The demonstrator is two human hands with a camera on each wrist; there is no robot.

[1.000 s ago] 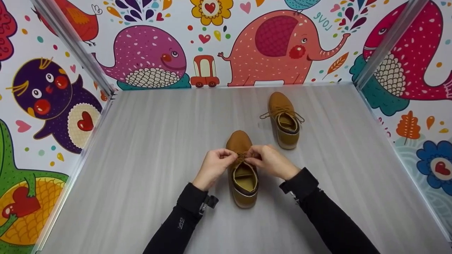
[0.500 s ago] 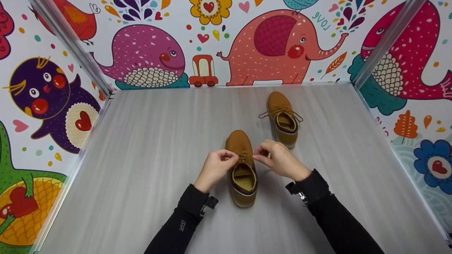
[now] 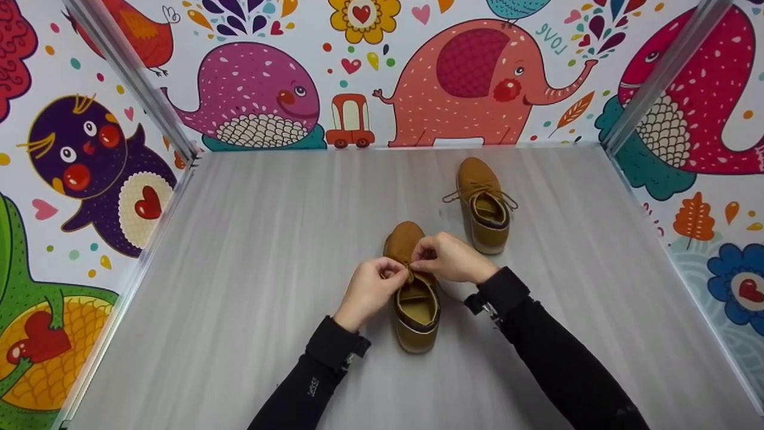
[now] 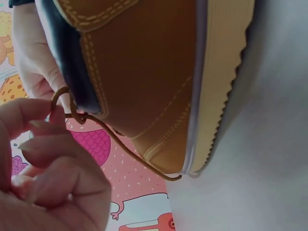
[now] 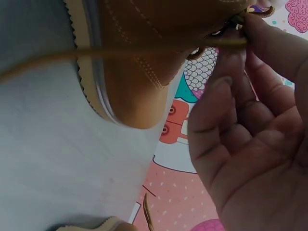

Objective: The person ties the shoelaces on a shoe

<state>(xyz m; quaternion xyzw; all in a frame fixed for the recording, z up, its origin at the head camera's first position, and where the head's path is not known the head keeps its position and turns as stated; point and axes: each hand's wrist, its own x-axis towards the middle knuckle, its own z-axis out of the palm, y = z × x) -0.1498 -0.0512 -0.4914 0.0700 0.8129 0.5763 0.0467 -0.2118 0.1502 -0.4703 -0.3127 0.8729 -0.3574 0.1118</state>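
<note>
A tan lace-up shoe (image 3: pixel 401 240) with a dark padded collar stands on the grey surface, its toe pointing away. At its throat, my left hand (image 3: pixel 369 292) pinches a small loop of the brown shoelace (image 4: pixel 126 145) between thumb and forefinger. The lace's loose end hangs down along the shoe's side in the left wrist view. From the other side my right hand (image 3: pixel 456 258) pinches a strand of shoelace (image 5: pixel 120 50), which trails off across the shoe in the right wrist view. The fingertips of both hands nearly meet over the laces and partly hide the knot.
A matching tan shoe (image 3: pixel 489 237) stands farther back on the right, its laces tied in a bow. White panels (image 3: pixel 358 71) with cartoon animals and metal corner posts (image 3: pixel 656 83) enclose the grey surface (image 3: pixel 268 239) at the back and sides.
My right hand moved out to the right of the shoe, then came back in over the laces. My left hand stays at the throat, shifted slightly. Both shoes stay in place.
</note>
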